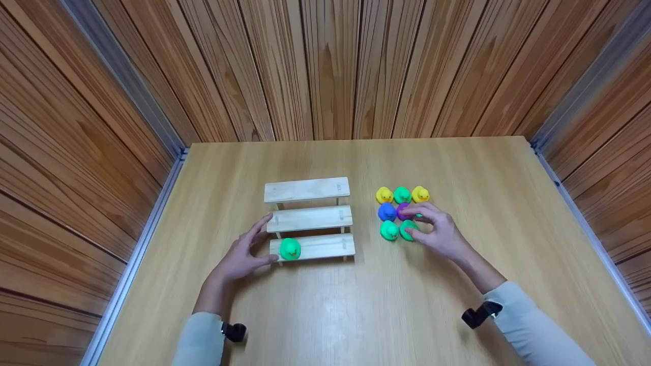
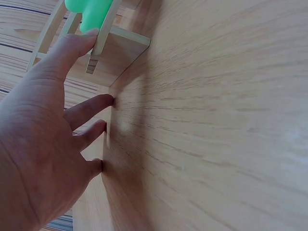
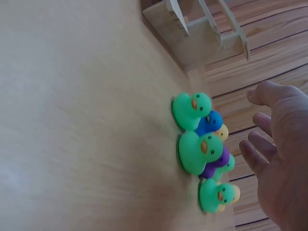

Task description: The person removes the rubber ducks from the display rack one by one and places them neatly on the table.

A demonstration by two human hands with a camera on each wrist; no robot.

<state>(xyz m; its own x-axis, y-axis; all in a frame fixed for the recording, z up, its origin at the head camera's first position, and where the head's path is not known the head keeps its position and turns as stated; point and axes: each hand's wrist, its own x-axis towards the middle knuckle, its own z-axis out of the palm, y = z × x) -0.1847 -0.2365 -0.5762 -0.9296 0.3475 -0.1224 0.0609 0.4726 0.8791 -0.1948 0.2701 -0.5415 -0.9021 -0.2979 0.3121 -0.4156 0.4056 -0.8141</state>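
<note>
A small three-tier wooden step stand (image 1: pixel 310 219) stands left of the table's middle, with a green rubber duck (image 1: pixel 290 249) on the left of its lowest tier. My left hand (image 1: pixel 245 258) spreads at the stand's left end. Its thumb touches the lowest tier's edge, and in the left wrist view the other visible fingertips reach down to the tabletop. Over a cluster of rubber ducks my right hand (image 1: pixel 438 231) hovers, fingers apart and loosely bent. Nearest to it are a green duck (image 3: pixel 197 151) and a purple duck (image 1: pixel 403 211); the right wrist view shows a gap between hand and ducks.
Beside the purple duck sits a blue duck (image 1: pixel 386 212), with another green duck (image 1: pixel 389 231) in front. Two yellow ducks (image 1: pixel 384 195) flank a green one in the back row. Wood-panelled walls (image 1: pixel 330 71) bound the tabletop (image 1: pixel 315 315) at the back and sides.
</note>
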